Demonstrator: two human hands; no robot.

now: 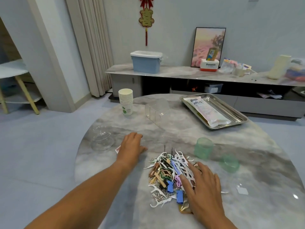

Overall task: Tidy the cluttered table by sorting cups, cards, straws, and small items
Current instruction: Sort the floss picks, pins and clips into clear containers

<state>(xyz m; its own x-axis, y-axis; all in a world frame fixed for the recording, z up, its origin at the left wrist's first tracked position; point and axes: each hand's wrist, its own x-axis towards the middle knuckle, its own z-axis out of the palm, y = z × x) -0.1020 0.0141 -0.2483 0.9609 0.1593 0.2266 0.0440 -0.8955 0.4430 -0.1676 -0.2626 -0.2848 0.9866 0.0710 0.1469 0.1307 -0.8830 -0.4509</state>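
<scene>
At far left a pale shelf unit (14, 71) stands by cream curtains (89, 47). On the round marble table (247, 204), a clear plastic lid (102, 139) lies near the left edge, a stack of paper cups (126, 100) behind it. The left hand (132, 146) lies flat, fingers relaxed, on a red-backed card (117, 149). A clear acrylic holder (157, 111) stands mid-table. The right hand (202, 185) rests open-fingered on the pile of floss picks, clips and pins (168, 176). Two green cups (203, 147) sit beside it; a steel tray (234, 111) holds a straw packet (207, 110). Behind, a marble sideboard (181, 72) carries a blue bin (146, 62).
</scene>
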